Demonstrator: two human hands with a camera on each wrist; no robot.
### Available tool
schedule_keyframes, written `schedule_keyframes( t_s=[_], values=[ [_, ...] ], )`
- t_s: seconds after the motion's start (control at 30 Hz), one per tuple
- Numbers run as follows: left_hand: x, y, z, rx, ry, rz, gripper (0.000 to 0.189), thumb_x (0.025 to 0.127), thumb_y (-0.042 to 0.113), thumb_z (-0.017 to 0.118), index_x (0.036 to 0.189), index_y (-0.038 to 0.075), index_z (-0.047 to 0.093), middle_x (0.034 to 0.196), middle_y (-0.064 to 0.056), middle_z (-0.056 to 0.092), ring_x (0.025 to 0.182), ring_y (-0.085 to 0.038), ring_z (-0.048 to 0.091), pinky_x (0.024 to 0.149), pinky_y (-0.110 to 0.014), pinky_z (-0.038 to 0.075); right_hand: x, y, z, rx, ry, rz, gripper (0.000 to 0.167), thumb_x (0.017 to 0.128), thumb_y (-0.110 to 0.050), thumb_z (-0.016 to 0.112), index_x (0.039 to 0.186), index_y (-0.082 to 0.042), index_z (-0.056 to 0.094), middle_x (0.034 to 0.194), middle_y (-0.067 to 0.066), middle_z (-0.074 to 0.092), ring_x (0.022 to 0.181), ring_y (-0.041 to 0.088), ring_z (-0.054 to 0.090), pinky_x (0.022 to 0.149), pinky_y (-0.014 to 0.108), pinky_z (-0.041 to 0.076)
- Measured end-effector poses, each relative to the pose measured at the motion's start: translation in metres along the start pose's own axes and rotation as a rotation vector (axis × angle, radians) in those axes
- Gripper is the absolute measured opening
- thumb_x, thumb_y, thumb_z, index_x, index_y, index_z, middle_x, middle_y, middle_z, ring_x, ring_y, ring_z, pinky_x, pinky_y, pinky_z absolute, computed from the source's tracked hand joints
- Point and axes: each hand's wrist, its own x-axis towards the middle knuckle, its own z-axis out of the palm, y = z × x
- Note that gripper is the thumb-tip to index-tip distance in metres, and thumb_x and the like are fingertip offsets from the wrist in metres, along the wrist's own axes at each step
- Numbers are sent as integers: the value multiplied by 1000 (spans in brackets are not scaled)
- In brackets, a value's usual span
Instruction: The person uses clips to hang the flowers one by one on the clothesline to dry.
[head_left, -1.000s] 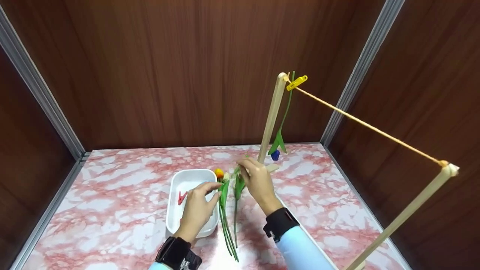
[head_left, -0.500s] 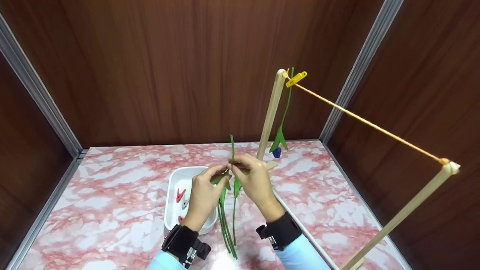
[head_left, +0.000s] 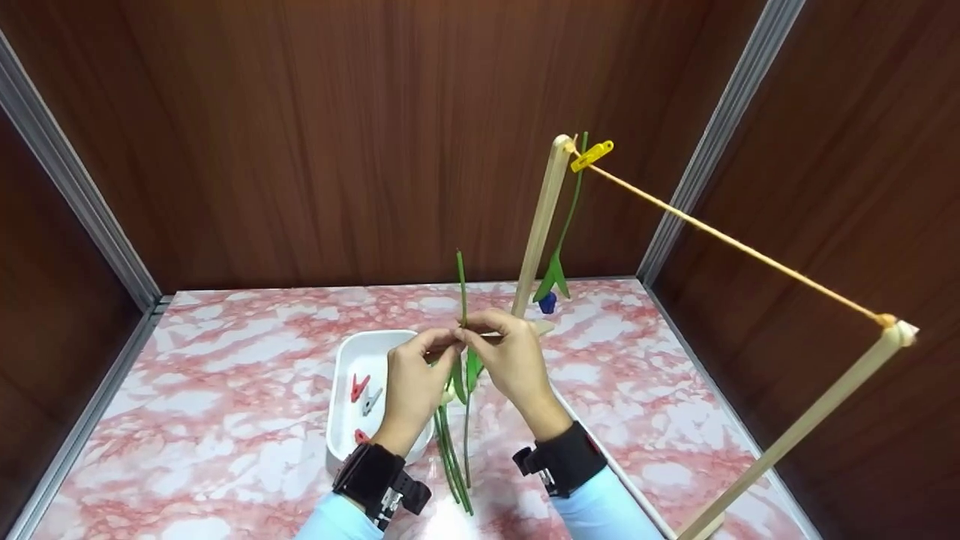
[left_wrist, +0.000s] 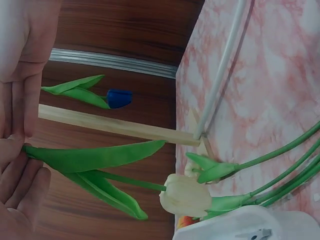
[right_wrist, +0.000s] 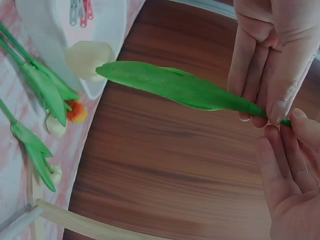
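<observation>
In the head view, my left hand [head_left: 414,390] and right hand [head_left: 517,367] meet over the table. Thumb and fingers of both pinch the green stem of a white tulip [left_wrist: 185,195]. It is upside down: the cut stem points up past the fingers and the bloom hangs below, with two long green leaves [right_wrist: 170,86] between. Under the hands lie several other tulips [head_left: 454,461], their blooms mostly covered in the head view; the right wrist view shows an orange bloom [right_wrist: 76,111] and pale ones among them.
A white tray [head_left: 335,420] at left holds red clothespins [head_left: 359,387] and a grey clothespin [head_left: 372,402]. At right, a cord [head_left: 735,247] runs between two wooden posts [head_left: 541,229]. A yellow clothespin [head_left: 592,156] hangs a blue tulip [head_left: 548,302] from it, bloom down.
My right hand has brought the white tulip up from the table, bloom down. The left hand has moved right from beside the lying tulips and joined it on the stem.
</observation>
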Motion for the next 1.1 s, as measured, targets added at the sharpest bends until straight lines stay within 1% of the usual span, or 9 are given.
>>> schedule_keyframes(
  t_s=[0.17,0.3,0.4,0.43,0.57,0.7,0.77,0.9,1.1],
  values=[
    [-2,-6,-6,-15,-13,-21,16,89,-2,76,104,3,78,99,-7,78,93,-19,74,87,-28,59,-2,18,3,-81,57,-140,13,86,0,81,97,-5,82,92,6,78,83,21,76,76,23,61],
    [-8,-17,-20,6,-21,-70,16,89,-3,75,104,3,77,101,-9,77,97,-23,74,91,-29,58,-6,51,9,-215,69,-253,18,83,4,82,97,-8,83,95,5,78,86,20,75,79,21,59],
    [-17,-33,-34,59,-43,-103,15,89,-4,74,103,2,77,100,-10,77,97,-25,74,91,-33,58,-17,81,14,-301,45,-289,20,80,4,84,95,-9,83,97,6,78,89,20,75,81,23,59],
    [-20,-39,-38,82,-52,-116,15,89,-5,73,102,2,77,99,-11,77,96,-25,74,91,-34,59,-22,90,15,-326,31,-298,21,79,4,84,95,-9,83,97,5,78,90,21,75,85,28,60],
    [-31,-60,-56,223,-110,-173,13,89,-3,73,99,2,78,96,-9,77,95,-26,74,90,-39,59,-45,120,18,-404,-58,-307,21,77,5,85,93,-9,82,99,6,77,91,23,74,86,33,60],
    [-41,-75,-72,349,-186,-236,13,88,-3,73,98,3,78,95,-8,77,93,-28,73,88,-44,59,-63,140,23,-461,-186,-308,22,76,7,84,91,-8,81,102,6,76,91,22,74,80,29,61],
    [-45,-79,-76,374,-210,-263,13,88,-4,72,97,3,78,95,-9,77,92,-28,73,87,-45,59,-71,147,24,-475,-243,-323,21,76,9,83,91,-7,80,104,7,75,91,22,74,79,28,61],
    [-52,-83,-78,382,-218,-289,12,87,-4,73,97,1,77,93,-10,77,90,-27,73,85,-46,59,-79,156,28,-467,-336,-346,20,80,12,79,90,-6,79,107,8,73,94,23,73,78,28,61],
    [-55,-84,-75,374,-248,-310,9,90,6,72,97,5,78,90,-5,77,87,-23,73,85,-45,58,-83,159,31,-486,-419,-328,19,85,11,75,90,-8,79,110,9,72,97,23,73,78,28,60]
  ],
)
